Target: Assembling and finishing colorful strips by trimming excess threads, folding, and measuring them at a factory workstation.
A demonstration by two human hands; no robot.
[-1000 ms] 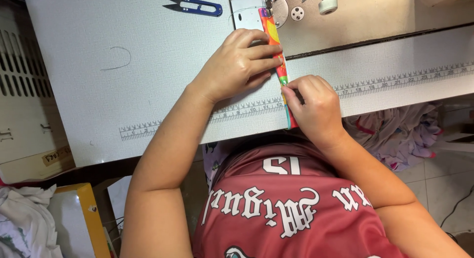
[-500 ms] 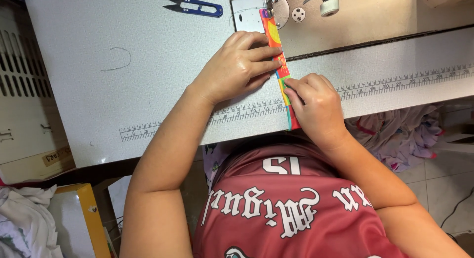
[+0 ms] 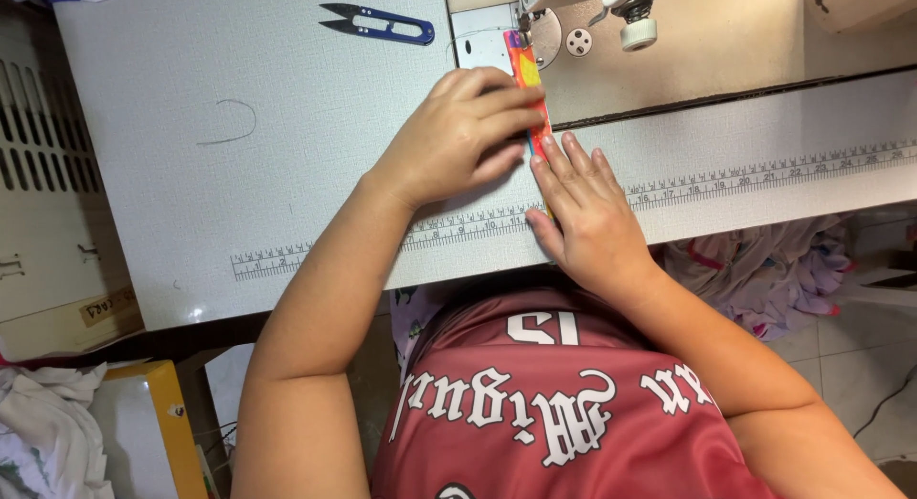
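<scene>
Both hands flat on strip (image 3: pixel 528 84), pinning it to table (image 3: pixel 287 174). Left hand (image 3: pixel 458 131) fingers curled over strip, right hand (image 3: pixel 583 208) spread just beside, touching. Strip runs under presser foot (image 3: pixel 525 26). Snips (image 3: pixel 377 23) well apart.

Both hands flat, left hand (image 3: pixel 458 131) fingers curled, right hand (image 3: pixel 585 208) spread.

Narrow multicoloured fabric strip (image 3: pixel 528 79) lies flat, running toward the needle.

right hand (image 3: pixel 587 217) now opened flat with fingers spread on the table, earlier curled and pinching the strip, colourful fabric strip (image 3: pixel 528 88) shorter below the hands
</scene>
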